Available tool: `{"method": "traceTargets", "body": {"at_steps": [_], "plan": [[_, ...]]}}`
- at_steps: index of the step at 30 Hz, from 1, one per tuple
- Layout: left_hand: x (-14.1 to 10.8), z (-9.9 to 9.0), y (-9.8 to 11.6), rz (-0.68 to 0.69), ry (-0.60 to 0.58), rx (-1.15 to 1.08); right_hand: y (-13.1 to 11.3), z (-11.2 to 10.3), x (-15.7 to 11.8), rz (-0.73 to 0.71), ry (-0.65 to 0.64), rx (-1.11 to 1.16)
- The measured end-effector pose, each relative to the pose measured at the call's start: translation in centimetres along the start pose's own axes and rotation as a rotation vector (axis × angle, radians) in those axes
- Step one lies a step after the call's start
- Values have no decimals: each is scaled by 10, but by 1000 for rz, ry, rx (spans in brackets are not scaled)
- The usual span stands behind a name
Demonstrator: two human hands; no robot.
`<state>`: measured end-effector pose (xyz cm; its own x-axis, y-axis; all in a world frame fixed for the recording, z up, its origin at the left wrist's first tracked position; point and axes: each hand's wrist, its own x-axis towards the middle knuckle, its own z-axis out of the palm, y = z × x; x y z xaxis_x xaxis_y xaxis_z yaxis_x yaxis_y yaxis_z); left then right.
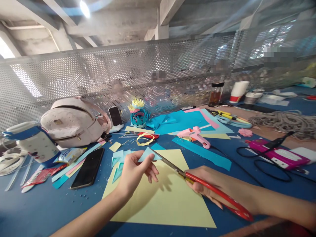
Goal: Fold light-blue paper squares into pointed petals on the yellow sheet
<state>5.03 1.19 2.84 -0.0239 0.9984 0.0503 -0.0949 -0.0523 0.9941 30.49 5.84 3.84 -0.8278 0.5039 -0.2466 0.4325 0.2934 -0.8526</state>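
My left hand (135, 168) pinches a small light blue folded piece of paper (148, 156) between thumb and fingers. Red-handled scissors (217, 192) are in my right hand (217, 176), and their blades point left, reaching the edge of that paper. Whether the blades are parted or touching each other is hard to see. Below both hands lies a pale yellow sheet of paper (163, 205). Several folded light blue pieces (118, 171) rest at its left edge. Behind it is a yellow paper ring (145, 140), near a red-handled tool (150, 135).
A pink glue gun (195, 134) lies behind the scissors, its cord trailing right. Blue sheets (182, 121) and a paper lotus-like craft (138, 115) are at the back. Left are a phone (87, 168), backpack (74, 123) and bottle (37, 144); right, a magenta power strip (276, 154).
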Motion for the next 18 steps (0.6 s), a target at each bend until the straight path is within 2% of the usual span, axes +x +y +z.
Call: {"method": "traceTargets", "body": {"at_steps": [9, 18], "plan": [[1, 0, -1, -12, -9, -17, -14, -3, -2, 4, -23, -40], [1, -1, 0, -4, 1, -28, -3, 2, -1, 22, 17, 9]]}}
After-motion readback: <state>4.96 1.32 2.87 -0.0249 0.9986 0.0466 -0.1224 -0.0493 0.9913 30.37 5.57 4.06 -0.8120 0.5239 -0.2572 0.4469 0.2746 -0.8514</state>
